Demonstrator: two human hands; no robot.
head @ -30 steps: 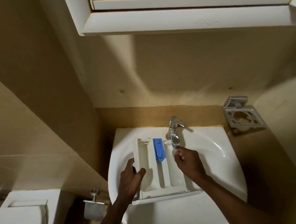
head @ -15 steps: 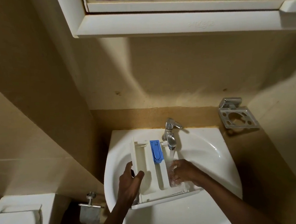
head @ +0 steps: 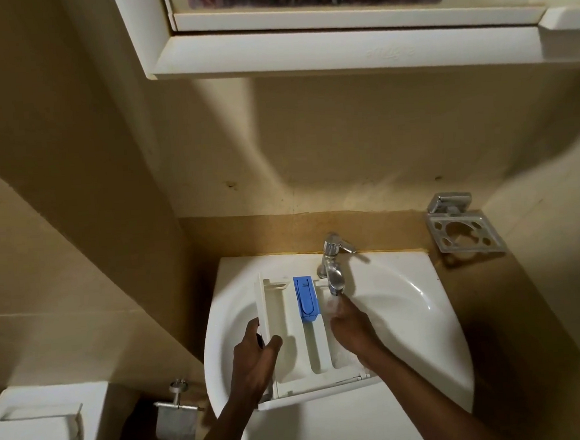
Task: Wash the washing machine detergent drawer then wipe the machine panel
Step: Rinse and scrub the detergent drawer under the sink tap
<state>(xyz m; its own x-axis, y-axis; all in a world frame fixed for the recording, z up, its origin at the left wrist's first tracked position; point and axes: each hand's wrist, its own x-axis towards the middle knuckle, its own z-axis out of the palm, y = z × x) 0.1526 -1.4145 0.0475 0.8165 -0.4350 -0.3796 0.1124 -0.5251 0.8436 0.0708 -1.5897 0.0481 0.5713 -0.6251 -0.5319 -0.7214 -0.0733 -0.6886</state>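
Beneath tap, over sink: drawer in left hand; right hand wet, grip unclear.

White plastic detergent drawer lies in white ceramic corner basin, its right side beneath chrome tap at the rear rim. Chrome wall holder hangs right of the basin, and chrome paper-roll holder lower left.
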